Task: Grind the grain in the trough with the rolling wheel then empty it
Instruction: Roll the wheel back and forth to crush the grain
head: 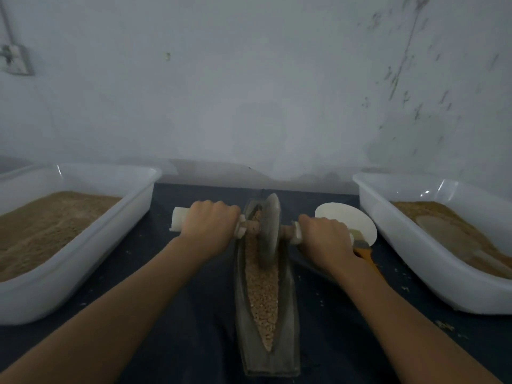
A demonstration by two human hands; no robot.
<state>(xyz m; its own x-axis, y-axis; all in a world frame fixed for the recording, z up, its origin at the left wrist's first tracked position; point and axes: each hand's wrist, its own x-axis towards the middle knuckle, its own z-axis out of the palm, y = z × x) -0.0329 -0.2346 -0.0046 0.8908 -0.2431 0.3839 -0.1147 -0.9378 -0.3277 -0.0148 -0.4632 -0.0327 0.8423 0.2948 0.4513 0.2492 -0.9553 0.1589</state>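
At far left we note a white tub (83, 245) of brown meal, then our left hand (206, 228) curled tight round the white-sleeved axle end, the wheel (268, 231) standing on edge in the far half of the trough (267, 342), and our right hand (324, 239) wrapped round the other axle end, with a white disc (349, 220) and a second tub (432, 245) beyond. The wheel looks stone-heavy and rigid, best held at both axle ends as now; the loose grain (263, 295) will scatter easily. The trough's long axis runs away from us toward the wall, the axle straight across it.
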